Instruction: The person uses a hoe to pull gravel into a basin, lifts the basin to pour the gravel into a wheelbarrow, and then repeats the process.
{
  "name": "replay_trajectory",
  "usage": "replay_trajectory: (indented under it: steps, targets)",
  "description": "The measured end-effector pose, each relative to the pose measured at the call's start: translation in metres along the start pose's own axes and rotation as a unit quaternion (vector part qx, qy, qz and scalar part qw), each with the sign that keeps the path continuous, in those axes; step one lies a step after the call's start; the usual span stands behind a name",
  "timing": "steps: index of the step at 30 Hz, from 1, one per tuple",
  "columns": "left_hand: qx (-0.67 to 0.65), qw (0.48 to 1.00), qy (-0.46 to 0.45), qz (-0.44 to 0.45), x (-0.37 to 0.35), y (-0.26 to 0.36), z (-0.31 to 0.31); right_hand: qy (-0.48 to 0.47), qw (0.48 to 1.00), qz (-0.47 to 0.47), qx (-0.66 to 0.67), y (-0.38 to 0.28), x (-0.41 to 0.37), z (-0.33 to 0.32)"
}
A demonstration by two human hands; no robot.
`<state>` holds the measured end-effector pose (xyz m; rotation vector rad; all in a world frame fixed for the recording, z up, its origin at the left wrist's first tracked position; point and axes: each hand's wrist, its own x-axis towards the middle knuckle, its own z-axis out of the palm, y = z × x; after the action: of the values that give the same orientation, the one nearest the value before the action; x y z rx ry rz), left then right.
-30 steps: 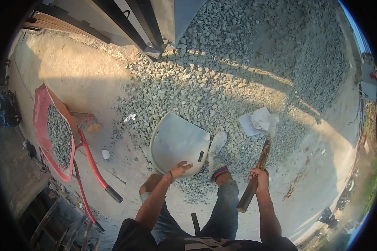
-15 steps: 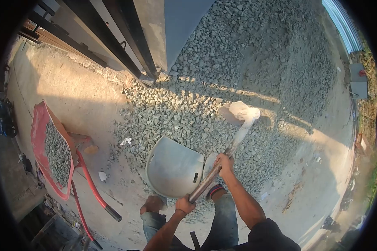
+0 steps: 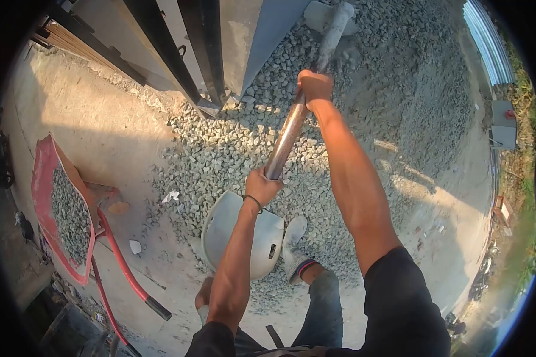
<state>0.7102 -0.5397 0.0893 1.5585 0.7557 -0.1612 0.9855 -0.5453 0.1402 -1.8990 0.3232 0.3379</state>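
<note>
Both my hands grip the long handle of a hoe, which points away from me. My left hand is closed around the near end of the handle, with a dark band at the wrist. Farther up, my right hand wraps round the shaft closer to the head. The pale hoe blade rests at or just above the gravel pile, beside the grey wall; contact cannot be made out. Below my left forearm a grey pan with a slot handle sits on the gravel by my feet, partly covered by that arm.
On the left stands a red wheelbarrow loaded with gravel, its handles toward me. Black metal posts and a grey wall border the pile at the upper left. Corrugated sheeting lies at the far right.
The hoe has swung forward and away from me, its head moving from mid-pile to beside the wall. Both arms have stretched out with it, still gripping the handle.
</note>
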Motion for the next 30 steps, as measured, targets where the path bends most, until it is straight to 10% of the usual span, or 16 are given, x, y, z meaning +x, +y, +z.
replay_trajectory:
  steps: [5,13,23,26,30]
  targets:
    - [-0.073,0.995,0.01,-0.064,-0.086,-0.077,0.043,0.001,0.992,0.108,-0.072,0.079,-0.066,-0.008]
    - [-0.331,0.913,-0.018,-0.236,-0.219,-0.121,0.091,-0.062,0.926,0.016,-0.371,0.212,-0.153,-0.019]
    - [-0.061,0.881,-0.043,-0.466,-0.447,-0.105,0.02,-0.159,0.91,0.365,-0.111,0.325,-0.391,-0.113]
    - [0.101,0.93,-0.052,-0.35,-0.469,-0.12,0.023,-0.131,0.897,0.42,-0.032,0.285,-0.396,-0.136]
    - [0.187,0.968,0.02,-0.165,-0.322,-0.107,0.051,-0.118,0.95,0.242,0.158,0.184,-0.257,-0.147]
